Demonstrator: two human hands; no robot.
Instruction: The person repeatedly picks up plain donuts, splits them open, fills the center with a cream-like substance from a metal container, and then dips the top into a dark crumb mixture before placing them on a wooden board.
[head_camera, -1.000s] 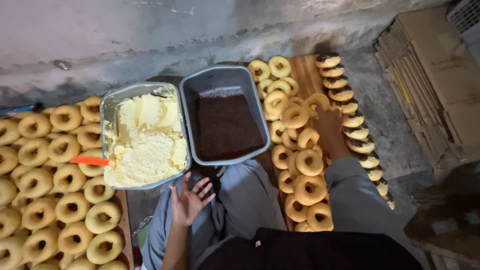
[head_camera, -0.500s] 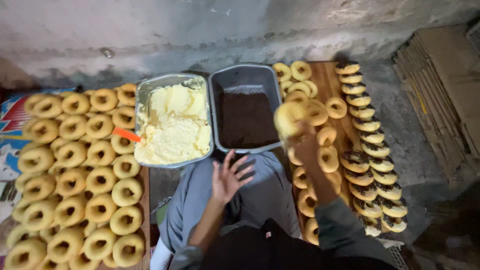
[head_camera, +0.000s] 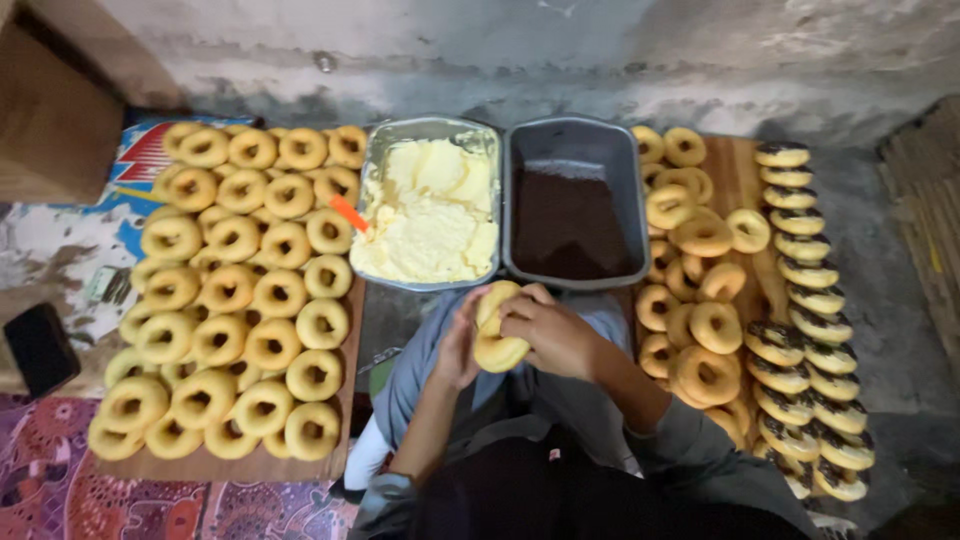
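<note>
The doughnut (head_camera: 499, 332) now sits just below the cream tray (head_camera: 430, 210), gripped between right hand (head_camera: 550, 335) and left hand (head_camera: 458, 345), both curled closed around it, ready for filling

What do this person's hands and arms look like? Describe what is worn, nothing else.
Both the left hand and the right hand are bare: no gloves, rings or watch visible. The forearms are bare too. A grey sleeve sits pushed up on the right arm; a similar grey sleeve shows at the left elbow.
</note>
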